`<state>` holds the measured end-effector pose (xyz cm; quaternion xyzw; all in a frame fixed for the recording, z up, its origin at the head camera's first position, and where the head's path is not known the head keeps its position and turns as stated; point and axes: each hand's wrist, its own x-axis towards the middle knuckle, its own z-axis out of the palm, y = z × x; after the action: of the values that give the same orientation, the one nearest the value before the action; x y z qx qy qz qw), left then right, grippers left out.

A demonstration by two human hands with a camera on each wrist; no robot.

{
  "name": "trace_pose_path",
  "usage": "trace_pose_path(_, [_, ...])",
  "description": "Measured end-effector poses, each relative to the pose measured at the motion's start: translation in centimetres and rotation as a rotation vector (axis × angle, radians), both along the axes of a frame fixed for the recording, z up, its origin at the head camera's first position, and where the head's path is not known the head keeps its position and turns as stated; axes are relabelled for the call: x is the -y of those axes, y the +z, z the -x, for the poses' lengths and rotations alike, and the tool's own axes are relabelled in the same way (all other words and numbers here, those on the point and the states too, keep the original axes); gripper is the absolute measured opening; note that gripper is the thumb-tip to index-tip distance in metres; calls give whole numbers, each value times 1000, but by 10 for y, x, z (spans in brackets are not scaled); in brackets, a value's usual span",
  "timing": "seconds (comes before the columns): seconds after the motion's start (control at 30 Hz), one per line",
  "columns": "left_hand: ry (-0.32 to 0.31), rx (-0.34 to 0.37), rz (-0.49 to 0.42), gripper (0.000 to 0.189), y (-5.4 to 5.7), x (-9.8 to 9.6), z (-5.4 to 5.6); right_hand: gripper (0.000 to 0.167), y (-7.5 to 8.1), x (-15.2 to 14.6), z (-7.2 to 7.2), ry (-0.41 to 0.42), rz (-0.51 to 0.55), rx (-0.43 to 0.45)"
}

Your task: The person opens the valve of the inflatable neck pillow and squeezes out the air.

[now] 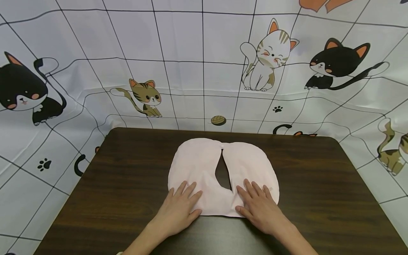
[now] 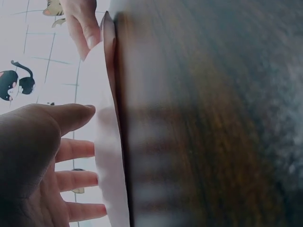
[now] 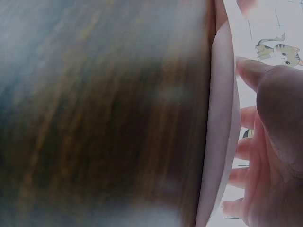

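A pale pink, U-shaped cloth piece (image 1: 194, 163), like a neck pillow cover, lies flat on the table. Its two rounded lobes meet at the far side, leaving a narrow teardrop gap between them. My left hand (image 1: 178, 209) rests on its near left part with fingers spread and straight. On the near right part lies my right hand (image 1: 259, 207), fingers likewise extended. In the left wrist view, the cloth's near edge (image 2: 106, 142) stands slightly off the tabletop beside the thumb. The right wrist view shows two layers at that edge (image 3: 220, 104).
The dark brown wooden table (image 1: 121, 170) has rounded far corners. Behind and around it hangs a white curtain (image 1: 181, 39) with black grid lines and cartoon cats.
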<state>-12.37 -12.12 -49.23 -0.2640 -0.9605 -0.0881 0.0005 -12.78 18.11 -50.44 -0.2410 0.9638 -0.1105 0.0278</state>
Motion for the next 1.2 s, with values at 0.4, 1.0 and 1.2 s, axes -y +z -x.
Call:
trace_pose_path(0.4, [4, 20, -5, 50, -4, 1, 0, 61, 3, 0, -1, -8, -14, 9])
trace_pose_path(1.0, [-4, -6, -17, 50, 1, -2, -2, 60, 7, 2, -2, -12, 24, -45])
trace_pose_path(1.2, [-20, -34, -23, 49, 10, -7, -6, 60, 11, 3, -5, 0, 44, -59])
